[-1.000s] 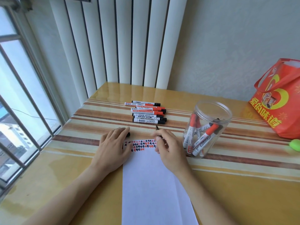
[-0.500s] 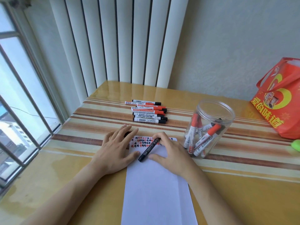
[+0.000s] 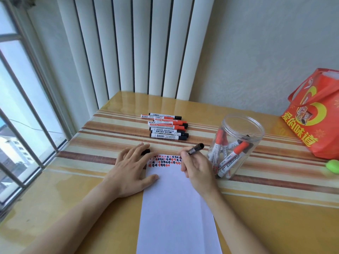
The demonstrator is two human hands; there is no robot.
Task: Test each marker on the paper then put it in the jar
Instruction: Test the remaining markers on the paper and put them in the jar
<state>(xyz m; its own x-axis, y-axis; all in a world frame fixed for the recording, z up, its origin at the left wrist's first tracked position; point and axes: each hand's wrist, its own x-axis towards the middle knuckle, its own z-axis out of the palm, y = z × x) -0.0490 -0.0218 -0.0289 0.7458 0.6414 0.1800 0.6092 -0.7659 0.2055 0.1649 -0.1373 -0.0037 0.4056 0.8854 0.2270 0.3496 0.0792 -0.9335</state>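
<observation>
Head view shows us mid-test on one black marker (image 3: pixel 195 149), near the centre of the frame. A second ago our right hand (image 3: pixel 197 168) had it pressed low against the paper (image 3: pixel 176 208); half a second ago the marker lay slanted across the sheet under our fingers. Now that hand has it pinched in a writing grip, tip down at the right end of the rows of red and black test marks (image 3: pixel 165 160), rear end raised toward the jar (image 3: pixel 236 143). We read that as the marker being re-gripped for its stroke, so the test is about to happen or just beginning.

Our left hand (image 3: pixel 134 167) lies flat with fingers spread, steadying the paper's upper left corner; a small black cap (image 3: pixel 146 151) peeks out by its fingertips, and whether they touch it we cannot tell.

The jar stands to the right of centre, just beside our right hand, already holding several markers. A row of untested markers (image 3: pixel 167 126) waits above centre on the tabletop (image 3: pixel 275 208). Much of the task looks left: this marker needs capping and dropping in, then that row follows.
</observation>
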